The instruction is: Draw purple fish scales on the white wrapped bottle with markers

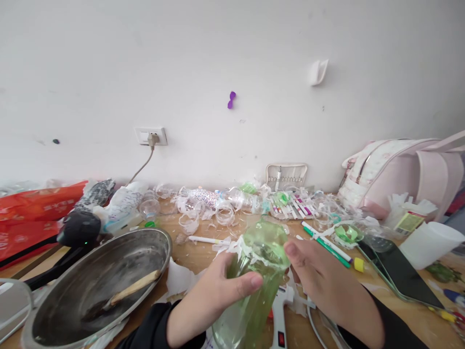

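Observation:
A clear green plastic bottle (263, 286) stands tilted in front of me, with white paper-like material (250, 254) stuck around its upper part. My left hand (221, 286) is wrapped round its left side, the thumb lying across the front. At the upper right, my right hand (323, 276) is closed against the bottle's edge, its fingertips partly hidden behind it. Below and to the right of the bottle lies a white hot glue gun (279, 315) with a red switch, partly covered by the bottle.
On the left are an oval metal tray (152, 237) holding a wooden-handled brush (136, 286), and a red bag (39, 198). Cut plastic scraps and a patterned bottle (203, 195) line the wall. Markers (327, 245), a phone (399, 269), a white cup (430, 245) and a pink backpack (395, 169) are rightward.

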The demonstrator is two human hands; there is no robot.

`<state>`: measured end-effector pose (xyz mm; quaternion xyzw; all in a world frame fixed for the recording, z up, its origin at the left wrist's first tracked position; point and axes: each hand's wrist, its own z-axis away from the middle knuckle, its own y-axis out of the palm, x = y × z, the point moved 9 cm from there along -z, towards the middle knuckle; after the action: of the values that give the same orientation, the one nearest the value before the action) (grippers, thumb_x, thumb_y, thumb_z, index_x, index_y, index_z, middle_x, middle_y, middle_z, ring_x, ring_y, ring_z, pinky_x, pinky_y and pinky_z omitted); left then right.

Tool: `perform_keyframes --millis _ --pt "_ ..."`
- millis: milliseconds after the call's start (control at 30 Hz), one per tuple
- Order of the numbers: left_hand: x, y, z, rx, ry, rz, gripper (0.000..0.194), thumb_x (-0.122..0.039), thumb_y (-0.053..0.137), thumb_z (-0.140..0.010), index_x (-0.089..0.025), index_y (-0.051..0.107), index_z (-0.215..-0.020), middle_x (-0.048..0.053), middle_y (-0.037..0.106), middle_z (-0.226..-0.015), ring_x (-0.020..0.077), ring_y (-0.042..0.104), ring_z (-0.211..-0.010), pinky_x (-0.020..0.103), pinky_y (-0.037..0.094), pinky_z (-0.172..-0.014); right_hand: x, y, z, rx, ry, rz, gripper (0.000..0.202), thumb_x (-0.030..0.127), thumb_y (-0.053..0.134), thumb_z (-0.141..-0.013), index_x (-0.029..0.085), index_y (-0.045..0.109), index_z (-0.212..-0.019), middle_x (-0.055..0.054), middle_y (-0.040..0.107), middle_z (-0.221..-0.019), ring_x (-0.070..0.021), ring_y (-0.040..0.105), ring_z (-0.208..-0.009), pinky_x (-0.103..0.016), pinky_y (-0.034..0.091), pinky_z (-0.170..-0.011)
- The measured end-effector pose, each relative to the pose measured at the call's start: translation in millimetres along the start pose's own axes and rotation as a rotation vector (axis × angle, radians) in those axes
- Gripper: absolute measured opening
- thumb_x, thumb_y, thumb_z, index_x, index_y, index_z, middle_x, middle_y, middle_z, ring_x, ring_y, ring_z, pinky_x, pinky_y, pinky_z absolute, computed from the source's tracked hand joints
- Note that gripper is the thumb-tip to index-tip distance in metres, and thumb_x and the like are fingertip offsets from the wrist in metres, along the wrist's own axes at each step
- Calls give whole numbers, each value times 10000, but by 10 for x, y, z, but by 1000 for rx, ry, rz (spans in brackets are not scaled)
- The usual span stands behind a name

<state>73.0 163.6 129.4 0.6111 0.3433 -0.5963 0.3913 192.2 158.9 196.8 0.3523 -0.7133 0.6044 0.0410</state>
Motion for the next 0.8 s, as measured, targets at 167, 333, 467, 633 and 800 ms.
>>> perform_keyframes --millis 167,333,467,633,800 --pt "-157 144 -12 101 96 66 503 -442 644 -753 -192 563 -1181 57 669 -1150 237 604 -1062 358 437 -956 -6 10 1 8 6 -10 461 501 130 -964 239 237 -600 49 378 -526 -148 437 -507 -277 319 -499" --pt "-154 84 -13 21 92 11 591 -480 670 -705 -172 548 -1194 87 620 -1239 273 538 -1172 393 397 -1011 -6 1 -8 4 7 0 466 491 135 -967 236 246 -593 50 372 -514 -137 426 -494 -274 318 -488" --pt "-162 81 -16 8 111 -1 598 -475 671 -704 -169 543 -1202 94 615 -1249 274 545 -1167 390 405 -1008 -24 17 2 25 27 -8 468 491 136 -967 233 256 -596 51 384 -522 -133 429 -501 -271 327 -500" --pt "-189 86 -34 12 132 -8 555 -450 664 -725 -189 550 -1201 77 632 -1227 258 571 -1136 377 421 -993 -20 6 7 14 30 -3 467 477 137 -969 234 266 -591 46 404 -519 -136 449 -502 -272 339 -503" --pt "-183 79 -36 20 178 1 547 -418 686 -718 -216 545 -1207 63 636 -1218 248 575 -1130 382 419 -998 -14 -11 -3 7 36 -7 484 484 163 -965 234 375 -609 36 463 -532 -148 488 -520 -274 385 -525"
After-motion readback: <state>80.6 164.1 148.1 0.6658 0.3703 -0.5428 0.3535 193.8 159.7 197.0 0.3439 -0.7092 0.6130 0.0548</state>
